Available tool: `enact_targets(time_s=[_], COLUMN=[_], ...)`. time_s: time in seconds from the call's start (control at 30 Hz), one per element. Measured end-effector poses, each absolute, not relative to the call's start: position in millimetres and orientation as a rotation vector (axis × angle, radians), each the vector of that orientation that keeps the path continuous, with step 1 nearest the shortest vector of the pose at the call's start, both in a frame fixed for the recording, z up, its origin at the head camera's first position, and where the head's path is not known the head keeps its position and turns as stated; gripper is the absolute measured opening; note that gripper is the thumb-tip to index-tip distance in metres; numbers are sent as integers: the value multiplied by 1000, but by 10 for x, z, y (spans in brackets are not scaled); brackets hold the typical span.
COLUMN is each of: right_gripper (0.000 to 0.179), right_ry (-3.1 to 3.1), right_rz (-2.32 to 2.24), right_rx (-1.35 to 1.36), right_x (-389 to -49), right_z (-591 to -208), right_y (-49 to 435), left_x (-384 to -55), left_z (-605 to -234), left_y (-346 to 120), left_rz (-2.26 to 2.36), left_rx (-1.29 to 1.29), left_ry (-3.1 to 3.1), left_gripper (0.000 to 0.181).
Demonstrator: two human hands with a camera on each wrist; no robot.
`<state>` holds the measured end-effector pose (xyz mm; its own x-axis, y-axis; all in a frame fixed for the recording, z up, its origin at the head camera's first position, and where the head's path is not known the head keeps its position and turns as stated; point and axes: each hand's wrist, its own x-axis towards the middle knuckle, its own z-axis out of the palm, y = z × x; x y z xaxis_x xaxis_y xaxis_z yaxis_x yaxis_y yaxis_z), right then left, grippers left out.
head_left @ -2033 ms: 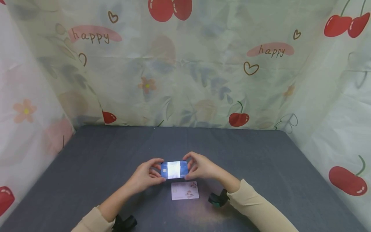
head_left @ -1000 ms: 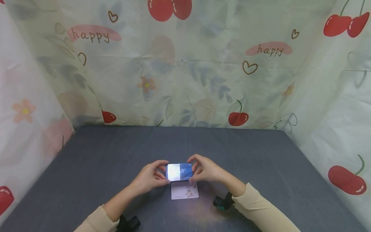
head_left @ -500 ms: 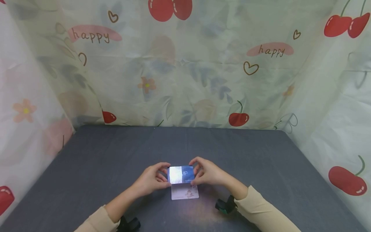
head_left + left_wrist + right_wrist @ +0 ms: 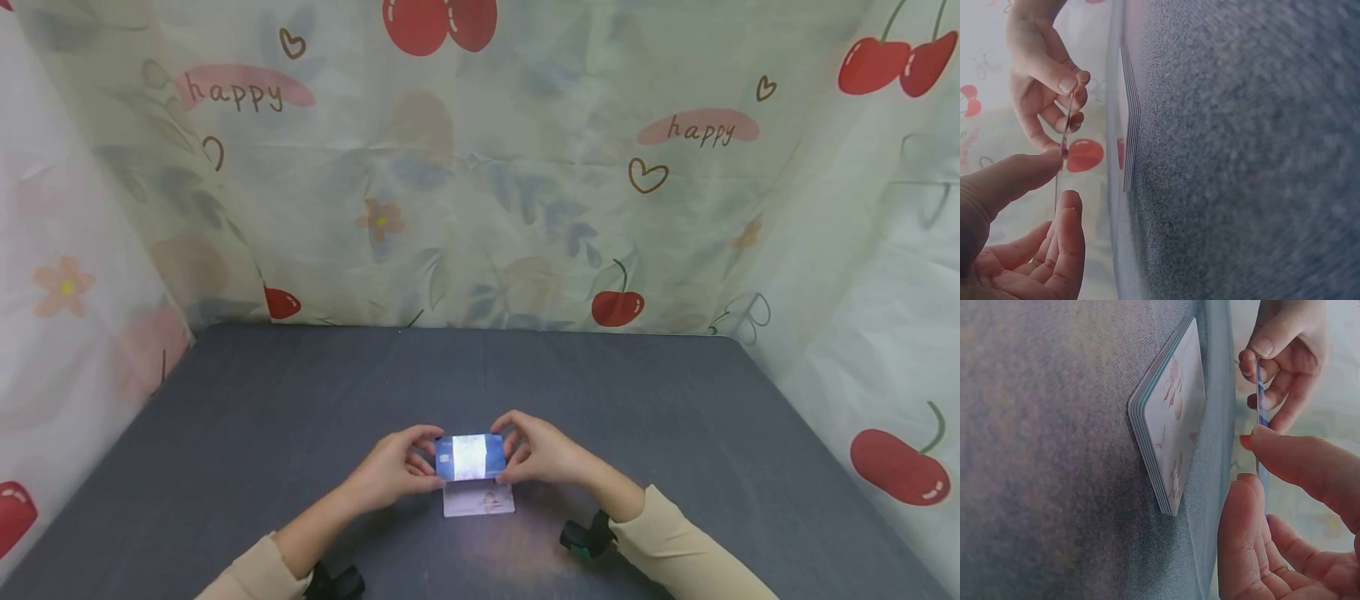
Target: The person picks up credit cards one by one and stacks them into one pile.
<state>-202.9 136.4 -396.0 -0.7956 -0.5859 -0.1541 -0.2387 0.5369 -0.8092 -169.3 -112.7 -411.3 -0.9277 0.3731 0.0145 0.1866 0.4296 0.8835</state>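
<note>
Above the table, a blue bank-style card (image 4: 491, 457) with a chip at its left is held level between two hands. My left hand (image 4: 393, 468) pinches its left end between thumb and fingers, and my right hand (image 4: 542, 451) pinches the right end. Bright glare whitens the middle of its face. In the wrist views the card is edge-on, apart from the table. Below it lies a neat stack of several cards (image 4: 1179, 409), the top one pale pink with a floral print. From the head view, the held card hides the stack's far part.
A dark grey cloth (image 4: 480, 375) covers the table. Printed curtains (image 4: 487, 167) with cherries and lettering enclose the back and both sides. A black wrist camera (image 4: 588, 536) sits below the right wrist, and another black camera (image 4: 336, 581) is by the left sleeve.
Both hands have shifted right and nearer the body with the card, which now overlaps the stack in view. VIP lettering showed half a second ago; now the chip and central glare show.
</note>
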Motion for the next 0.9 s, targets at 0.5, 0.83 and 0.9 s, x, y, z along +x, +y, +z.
enact_targets(time_s=[0.5,0.83,0.9], right_gripper=[54,53,53], right_ry=[2357,2349,2349], right_rz=[-1169,-1171,-1169], right_rx=[-662,-680,-683], right_x=[-1994,-1981,-1977], right_z=[-3993,-4023,-4026], right_y=[1392,1411,1414], left_x=[-1687,-1686,-1687], left_z=[-4152,-4170,-4175], left_y=[-1098,-1085,-1083], left_rz=[1490,1450,1444], left_rx=[542,545,553], left_ry=[2496,2517,2522], left_gripper=[56,54,54])
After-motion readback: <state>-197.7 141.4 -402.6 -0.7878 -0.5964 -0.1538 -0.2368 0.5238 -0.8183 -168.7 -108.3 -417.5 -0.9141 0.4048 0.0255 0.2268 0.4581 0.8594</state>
